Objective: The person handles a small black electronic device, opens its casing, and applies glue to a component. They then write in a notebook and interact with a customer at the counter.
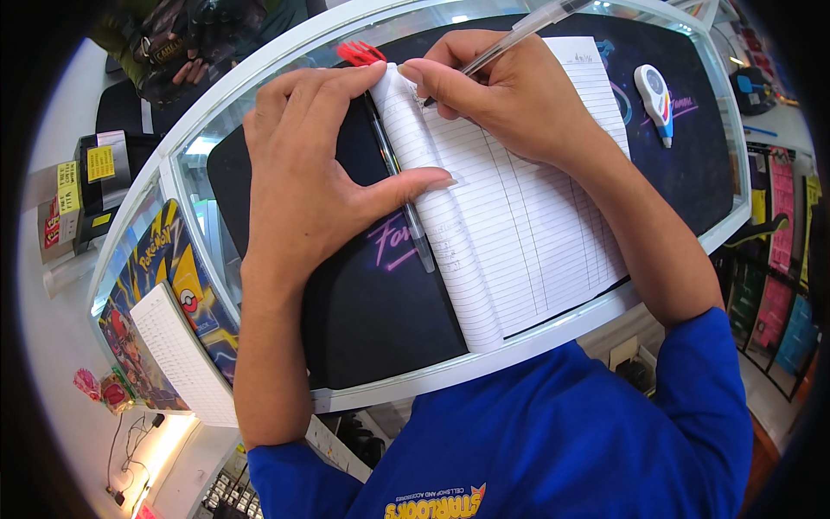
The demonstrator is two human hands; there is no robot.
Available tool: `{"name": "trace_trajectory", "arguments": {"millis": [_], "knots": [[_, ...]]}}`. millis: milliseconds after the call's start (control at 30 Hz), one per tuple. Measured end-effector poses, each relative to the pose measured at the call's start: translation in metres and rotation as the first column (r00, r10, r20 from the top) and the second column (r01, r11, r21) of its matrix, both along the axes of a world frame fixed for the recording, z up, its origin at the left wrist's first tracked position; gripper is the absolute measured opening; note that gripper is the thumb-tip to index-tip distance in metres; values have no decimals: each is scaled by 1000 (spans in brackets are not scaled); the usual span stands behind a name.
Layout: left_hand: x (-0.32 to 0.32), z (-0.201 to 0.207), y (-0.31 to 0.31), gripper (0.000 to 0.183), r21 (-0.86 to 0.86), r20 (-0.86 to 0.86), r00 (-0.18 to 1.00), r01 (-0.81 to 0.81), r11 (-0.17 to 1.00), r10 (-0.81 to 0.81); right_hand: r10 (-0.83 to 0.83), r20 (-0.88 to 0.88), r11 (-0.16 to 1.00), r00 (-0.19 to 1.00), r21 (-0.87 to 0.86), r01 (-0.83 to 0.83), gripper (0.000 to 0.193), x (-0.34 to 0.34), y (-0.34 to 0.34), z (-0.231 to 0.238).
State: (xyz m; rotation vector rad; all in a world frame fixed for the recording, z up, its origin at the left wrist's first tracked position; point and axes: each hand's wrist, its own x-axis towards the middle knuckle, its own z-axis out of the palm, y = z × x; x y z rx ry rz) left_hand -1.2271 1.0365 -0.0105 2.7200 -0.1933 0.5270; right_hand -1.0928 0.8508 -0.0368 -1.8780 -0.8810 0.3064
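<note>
A lined notebook (553, 233) lies on a black mat (372, 333), its left-hand pages curled into a roll along the left side. Ruled columns and some handwriting show on the open page. My right hand (519, 99) is closed around a clear-barrelled pen (529, 28), its tip at the page's upper left. My left hand (316, 164) rests over the rolled edge, with index finger and thumb stretched apart and touching the paper. Under its thumb lies a second pen (418, 238), dark with a clear end, alongside the roll. Red strands (360, 54) stick out beyond the left fingertips.
The mat covers a glass counter with a white frame (553, 318). A white and blue correction tape (654, 99) lies to the notebook's right. At the left are a small written pad (186, 350) and a stacked box (102, 173). Another person's hand (188, 69) shows across the counter.
</note>
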Motion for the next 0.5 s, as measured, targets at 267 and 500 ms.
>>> {"name": "trace_trajectory", "arguments": {"millis": [267,500], "knots": [[0,-3,1,85,3,7,1000,7,1000,-7,62,-57,996,996,-60,-65,32,1,-3,8],[-1,-2,0,86,-2,-2,1000,-4,1000,4,49,-251,995,967,-69,-68,29,4,-1,30]]}}
